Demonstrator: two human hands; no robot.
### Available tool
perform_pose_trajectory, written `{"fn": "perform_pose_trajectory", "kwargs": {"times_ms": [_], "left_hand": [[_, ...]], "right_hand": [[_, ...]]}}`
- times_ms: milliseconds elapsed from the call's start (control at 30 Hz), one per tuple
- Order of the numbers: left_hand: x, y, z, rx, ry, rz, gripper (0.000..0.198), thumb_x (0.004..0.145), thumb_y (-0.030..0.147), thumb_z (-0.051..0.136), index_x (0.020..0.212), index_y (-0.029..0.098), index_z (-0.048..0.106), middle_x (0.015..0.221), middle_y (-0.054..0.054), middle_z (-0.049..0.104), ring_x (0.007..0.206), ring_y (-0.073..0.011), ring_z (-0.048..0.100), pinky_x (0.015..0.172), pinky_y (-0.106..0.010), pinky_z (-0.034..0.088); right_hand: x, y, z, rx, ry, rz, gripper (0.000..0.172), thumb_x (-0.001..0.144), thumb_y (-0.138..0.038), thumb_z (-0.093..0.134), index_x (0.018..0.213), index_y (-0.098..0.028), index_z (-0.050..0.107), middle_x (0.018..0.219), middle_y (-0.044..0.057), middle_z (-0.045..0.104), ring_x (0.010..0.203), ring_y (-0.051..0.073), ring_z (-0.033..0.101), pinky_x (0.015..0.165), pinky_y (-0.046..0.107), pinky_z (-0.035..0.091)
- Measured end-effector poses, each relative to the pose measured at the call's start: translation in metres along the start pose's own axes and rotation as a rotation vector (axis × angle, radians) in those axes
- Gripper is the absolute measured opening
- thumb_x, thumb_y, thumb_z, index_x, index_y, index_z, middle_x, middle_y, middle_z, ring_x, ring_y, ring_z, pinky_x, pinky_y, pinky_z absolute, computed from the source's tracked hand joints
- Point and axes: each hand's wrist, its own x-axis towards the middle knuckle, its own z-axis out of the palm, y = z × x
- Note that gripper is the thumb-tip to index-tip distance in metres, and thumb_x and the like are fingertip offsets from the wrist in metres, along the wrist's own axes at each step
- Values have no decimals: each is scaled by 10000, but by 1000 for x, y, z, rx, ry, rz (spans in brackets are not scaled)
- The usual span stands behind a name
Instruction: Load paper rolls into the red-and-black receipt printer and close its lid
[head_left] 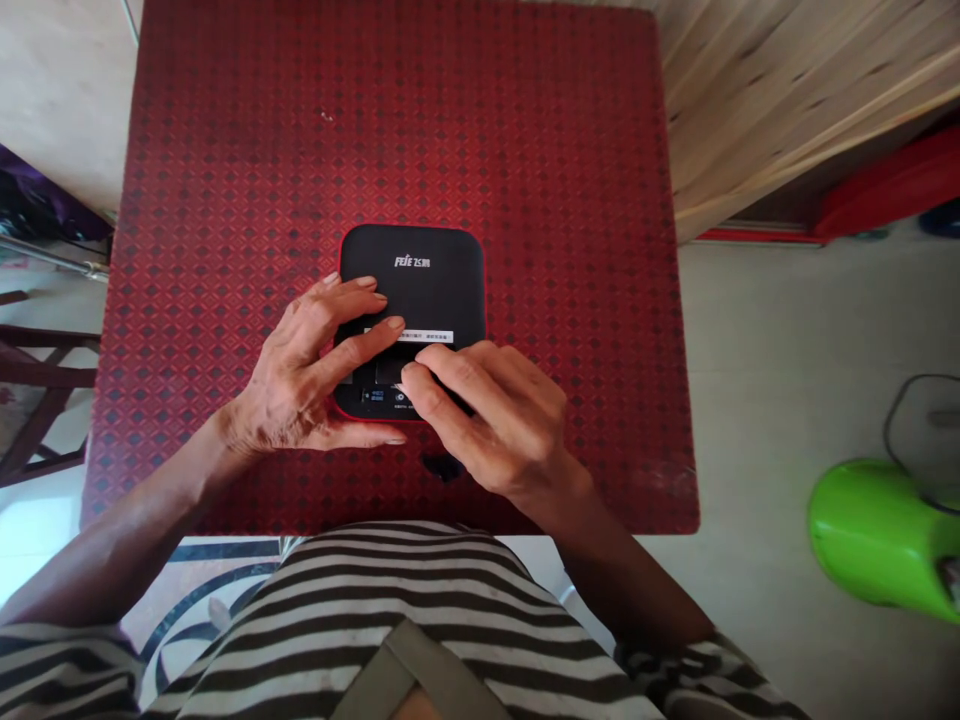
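Observation:
A black device (412,290) with rounded corners and a red edge lies flat on the red patterned table (570,240). White lettering and a white label strip show on its face. My left hand (311,375) rests on the device's left side, fingers spread over its face and thumb along the near edge. My right hand (495,410) is at the lower right part of the device, thumb and forefinger pressed together over a dark recess below the label. Whatever those fingertips hold is hidden. A small black object (442,467) lies on the table just below the device, partly beside my right hand.
A green plastic bin or stool (877,535) stands on the floor at the right, with a dark cable near it. At the left is a wooden chair (45,375). A pale curtain-like cloth (795,90) hangs at the upper right.

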Motion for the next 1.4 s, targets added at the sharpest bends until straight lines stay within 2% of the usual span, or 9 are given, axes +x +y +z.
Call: {"fn": "perform_pose_trajectory", "kwargs": {"times_ms": [67, 233, 433, 567, 667, 733, 833, 1033, 1400], "left_hand": [[-1, 0, 1, 2, 20, 31, 872, 725, 766, 880, 1437, 316, 656, 1441, -112, 673, 1377, -406, 666, 1236, -681, 494], [-1, -1, 6, 48, 59, 156, 961, 789, 728, 861, 1523, 174, 580, 1439, -194, 655, 1415, -403, 635, 1256, -635, 484], [-4, 2, 11, 53, 79, 103, 867, 877, 762, 751, 1560, 273, 533, 1476, -144, 618, 1444, -371, 611, 1262, -625, 484], [-16, 16, 7, 110, 190, 38, 956, 860, 784, 754, 1619, 290, 450, 1529, -132, 574, 1449, -351, 596, 1219, -583, 539], [-31, 26, 4, 181, 265, -1, 975, 827, 713, 838, 1612, 281, 453, 1462, -123, 629, 1338, -319, 668, 1109, -493, 624], [-39, 28, 6, 205, 259, -9, 882, 841, 648, 861, 1563, 292, 500, 1414, -113, 660, 1274, -302, 702, 1049, -449, 651], [-46, 28, 15, 251, 274, 43, 748, 894, 563, 842, 1488, 215, 549, 1374, -149, 671, 1239, -297, 716, 1012, -430, 659], [-48, 25, 29, 334, 337, 17, 682, 939, 538, 796, 1456, 171, 545, 1313, -162, 698, 1196, -285, 721, 951, -420, 656], [-46, 26, 25, 365, 350, -4, 622, 924, 516, 813, 1386, 152, 609, 1287, -170, 718, 1126, -264, 736, 923, -387, 660]], "right_hand": [[1, 1, 1, -13, 17, -19, 219, 1022, -65, 609, 1015, -210, 773, 970, 53, 786, 781, 172, 611, 674, 337, 472], [4, 3, 4, -88, 34, -49, 157, 1032, -114, 646, 963, -197, 760, 867, 23, 742, 741, 154, 578, 650, 327, 441], [-3, 1, -8, -51, 19, 38, 134, 1039, -313, 712, 1074, -188, 745, 909, 57, 760, 759, 182, 624, 693, 350, 506], [-26, 10, -12, 54, 147, 281, 199, 1033, -349, 718, 1174, -209, 730, 974, 73, 780, 848, 212, 704, 767, 362, 560], [-46, 30, 6, 190, 239, 534, 216, 1093, -348, 594, 1029, -216, 753, 888, 44, 767, 790, 186, 710, 722, 340, 546], [-56, 45, 27, 351, 198, 689, 346, 1117, -385, 512, 933, -222, 756, 829, 34, 750, 748, 178, 701, 698, 332, 531], [-61, 59, 55, 585, 86, 817, 363, 1090, -453, 524, 957, -231, 778, 860, 32, 768, 767, 188, 713, 707, 334, 533], [-57, 57, 65, 624, 23, 787, 249, 1027, -389, 602, 963, -248, 796, 937, 42, 798, 829, 206, 720, 762, 361, 530], [-56, 60, 67, 638, 44, 722, 178, 1008, -339, 627, 890, -249, 724, 839, 37, 737, 742, 192, 676, 680, 346, 500]]}}
